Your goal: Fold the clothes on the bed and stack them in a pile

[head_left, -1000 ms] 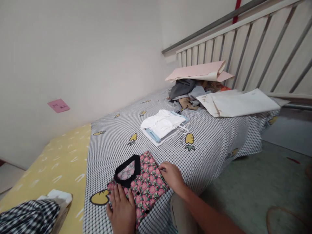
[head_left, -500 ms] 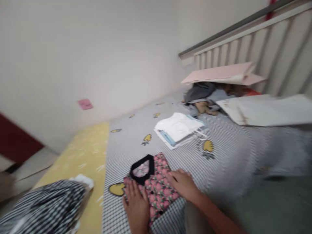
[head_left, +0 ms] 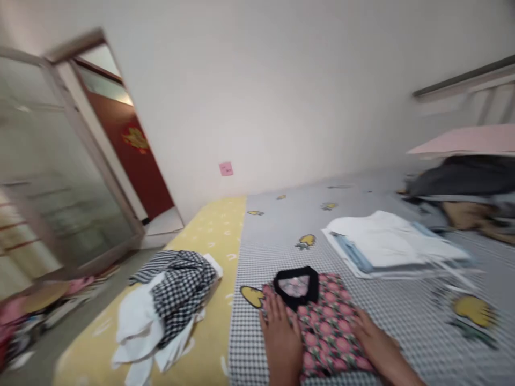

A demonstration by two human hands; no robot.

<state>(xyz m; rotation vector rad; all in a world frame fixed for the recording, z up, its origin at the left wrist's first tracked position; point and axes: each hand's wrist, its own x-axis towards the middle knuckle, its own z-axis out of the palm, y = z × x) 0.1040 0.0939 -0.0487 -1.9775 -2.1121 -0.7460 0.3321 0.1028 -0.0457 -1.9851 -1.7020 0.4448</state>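
Two hands on one folded floral shirt, on a two-coloured bed.
The single shirt (head_left: 328,324), with one black collar (head_left: 311,289), lies toward the near side of the checked bedsheet (head_left: 277,241), just right of that sheet's border with one yellow strip (head_left: 217,236). The left hand (head_left: 281,332) rests flat on the shirt's left side, fingers extended, gripping nothing; the right hand (head_left: 376,340) touches its right edge, fingers fairly straight, though I cannot tell whether they pinch any cloth. One stack of folded white and blue clothes (head_left: 386,241) sits beyond, to the right; one pile of dark and tan clothes (head_left: 475,179) occupies the far right corner under one pink sheet (head_left: 475,139). One black-and-white checked heap (head_left: 183,279) lies on the yellow strip, near the bed's left edge.
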